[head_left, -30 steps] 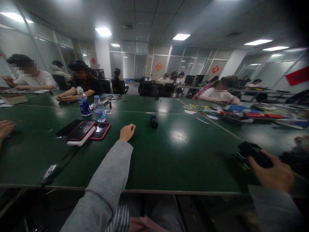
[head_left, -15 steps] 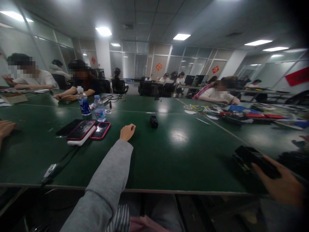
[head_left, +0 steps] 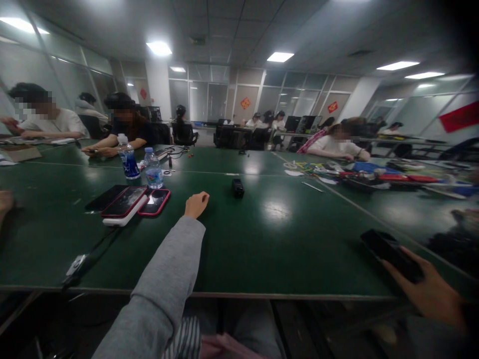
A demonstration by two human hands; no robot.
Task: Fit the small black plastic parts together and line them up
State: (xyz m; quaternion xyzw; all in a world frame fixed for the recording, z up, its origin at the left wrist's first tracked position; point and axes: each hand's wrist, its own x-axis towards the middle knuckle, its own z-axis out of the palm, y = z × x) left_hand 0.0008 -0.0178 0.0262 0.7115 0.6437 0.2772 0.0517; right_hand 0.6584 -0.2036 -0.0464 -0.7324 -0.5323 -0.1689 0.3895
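My left hand [head_left: 197,205], in a grey sleeve, rests on the green tabletop [head_left: 239,249] with its fingers curled in; nothing shows in it. To its right stands a small black boxy device [head_left: 238,188], apart from the hand. At the right my right hand [head_left: 426,286] grips a black oblong object [head_left: 391,254], thumb on the near side. The object is tilted just over the table's right part; its exact kind is not clear. The fingers on its far side are partly hidden.
Left of my left hand lie phones [head_left: 154,202] and a white block with a cable. Two bottles [head_left: 153,168] stand behind them. A pile of cables and tools [head_left: 374,172] covers the far right. Several people sit around. Another person's hand [head_left: 5,202] shows at the left edge.
The black object in my right hand has turned and shifted slightly left and down; the yellowish bits seen beneath it no longer show. My left hand has stayed put.
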